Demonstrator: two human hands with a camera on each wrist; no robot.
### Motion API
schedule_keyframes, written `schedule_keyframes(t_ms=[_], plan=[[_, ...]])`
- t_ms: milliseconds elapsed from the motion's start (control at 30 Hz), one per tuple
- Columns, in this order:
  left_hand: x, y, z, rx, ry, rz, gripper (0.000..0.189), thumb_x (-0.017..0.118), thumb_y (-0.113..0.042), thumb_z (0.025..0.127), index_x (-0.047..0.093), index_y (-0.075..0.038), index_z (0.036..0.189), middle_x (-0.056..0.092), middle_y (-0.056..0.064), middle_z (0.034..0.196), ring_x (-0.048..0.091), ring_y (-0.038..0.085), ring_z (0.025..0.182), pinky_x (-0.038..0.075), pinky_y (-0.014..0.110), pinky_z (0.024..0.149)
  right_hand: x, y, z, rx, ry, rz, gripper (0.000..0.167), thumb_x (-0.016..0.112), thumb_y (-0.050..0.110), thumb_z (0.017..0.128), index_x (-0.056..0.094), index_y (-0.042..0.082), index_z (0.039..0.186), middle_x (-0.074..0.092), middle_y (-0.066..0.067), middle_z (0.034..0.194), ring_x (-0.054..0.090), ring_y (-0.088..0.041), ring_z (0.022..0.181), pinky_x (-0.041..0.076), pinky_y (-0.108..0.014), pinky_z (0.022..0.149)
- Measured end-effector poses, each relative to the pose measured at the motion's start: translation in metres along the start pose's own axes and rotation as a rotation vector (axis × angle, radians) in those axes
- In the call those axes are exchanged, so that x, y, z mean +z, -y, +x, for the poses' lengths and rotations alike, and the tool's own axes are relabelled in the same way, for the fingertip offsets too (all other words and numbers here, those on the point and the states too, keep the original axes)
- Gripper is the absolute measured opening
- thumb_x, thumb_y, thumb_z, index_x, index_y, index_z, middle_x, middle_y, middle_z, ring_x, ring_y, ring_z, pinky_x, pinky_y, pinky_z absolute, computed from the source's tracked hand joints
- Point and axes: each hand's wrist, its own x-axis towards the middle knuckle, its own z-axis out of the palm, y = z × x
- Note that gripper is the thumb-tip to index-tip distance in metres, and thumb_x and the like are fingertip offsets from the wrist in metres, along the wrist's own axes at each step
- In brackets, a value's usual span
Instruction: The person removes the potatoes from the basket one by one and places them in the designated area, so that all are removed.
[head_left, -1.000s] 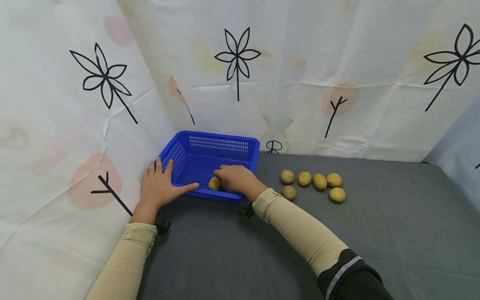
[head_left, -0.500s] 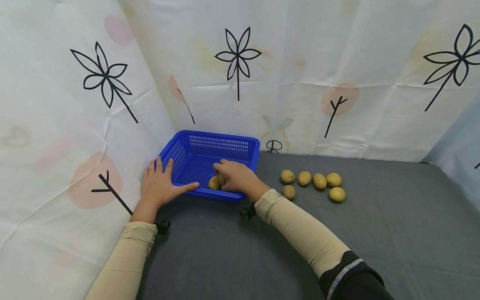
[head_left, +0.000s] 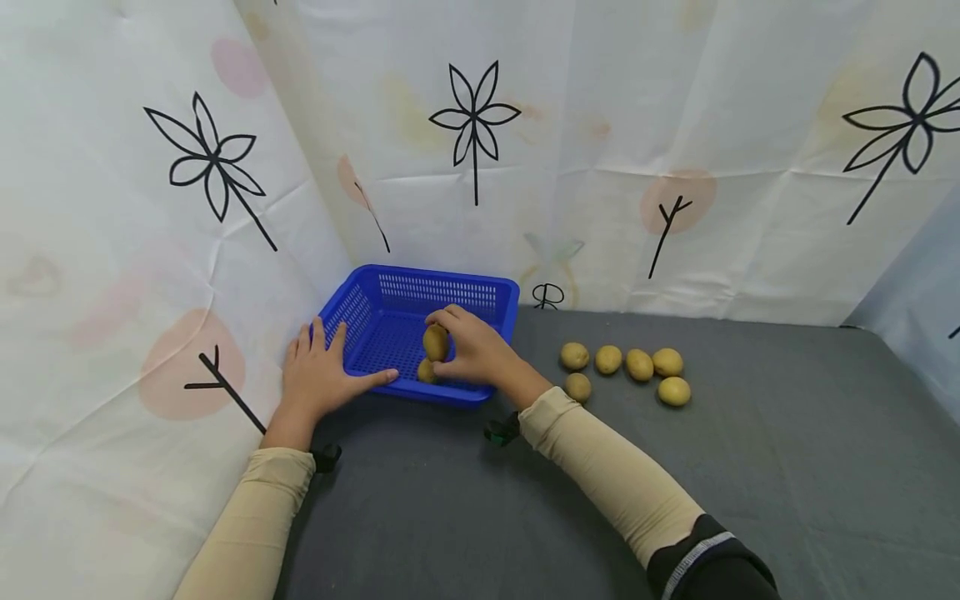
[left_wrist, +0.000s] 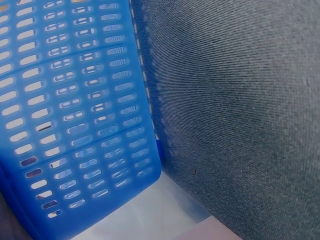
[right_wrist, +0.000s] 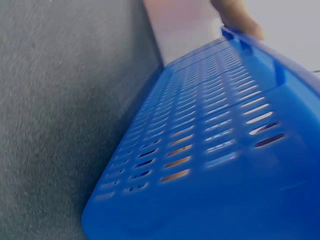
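A blue plastic basket [head_left: 450,274] with slotted sides stands at the back left of the table. On its front left rim rests my left hand [head_left: 317,369], fingers spread and thumb lying along the front edge. My right hand [head_left: 480,350], reaching over the front right of the basket, pinches a yellow-brown potato [head_left: 435,342] between fingers and thumb. Just below it, another potato [head_left: 426,372] lies inside near the front wall. Both wrist views look mostly at the slotted basket wall [left_wrist: 75,100] from outside; the held potato does not show there.
Several potatoes [head_left: 640,365] lie loosely grouped on the grey cloth [head_left: 787,433] to the right of the basket. A white patterned curtain [head_left: 585,150] hangs close behind the basket and along its left side.
My right hand has lifted a potato from the basket floor, raising it slightly away from the other one. My left hand stays on the rim, and the potatoes on the cloth have not moved.
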Motion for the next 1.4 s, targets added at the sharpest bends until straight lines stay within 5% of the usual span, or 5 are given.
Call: schedule_keyframes(t_ms=[467, 867, 1400], plan=[[0.002, 0.002, 0.0, 0.002, 0.004, -0.01, 0.139, 0.059, -0.097, 0.074, 0.025, 0.001, 0.167, 0.009, 0.041, 0.17, 0.009, 0.064, 0.157, 0.009, 0.075, 0.126, -0.021, -0.001, -0.026, -0.037, -0.191, 0.139, 0.056, 0.088, 0.015, 0.085, 0.067, 0.005, 0.136, 0.058, -0.012, 0.131, 0.063, -0.025, 0.113, 0.06, -0.046, 0.096], [0.003, 0.004, 0.0, 0.01, 0.006, -0.008, 0.139, 0.06, -0.096, 0.074, 0.025, 0.001, 0.167, 0.008, 0.041, 0.171, 0.008, 0.063, 0.158, 0.009, 0.075, 0.126, -0.048, -0.019, -0.067, -0.064, -0.344, 0.103, 0.051, 0.092, 0.015, 0.083, 0.071, 0.004, 0.128, 0.061, -0.016, 0.127, 0.066, -0.029, 0.111, 0.063, -0.046, 0.087], [0.001, 0.002, 0.0, 0.001, 0.016, -0.015, 0.14, 0.059, -0.097, 0.074, 0.025, 0.001, 0.167, 0.008, 0.041, 0.171, 0.007, 0.063, 0.158, 0.008, 0.075, 0.126, -0.085, -0.056, -0.138, 0.035, -0.372, 0.001, 0.058, 0.091, 0.011, 0.083, 0.069, 0.003, 0.136, 0.056, -0.022, 0.129, 0.065, -0.031, 0.106, 0.061, -0.051, 0.088]])
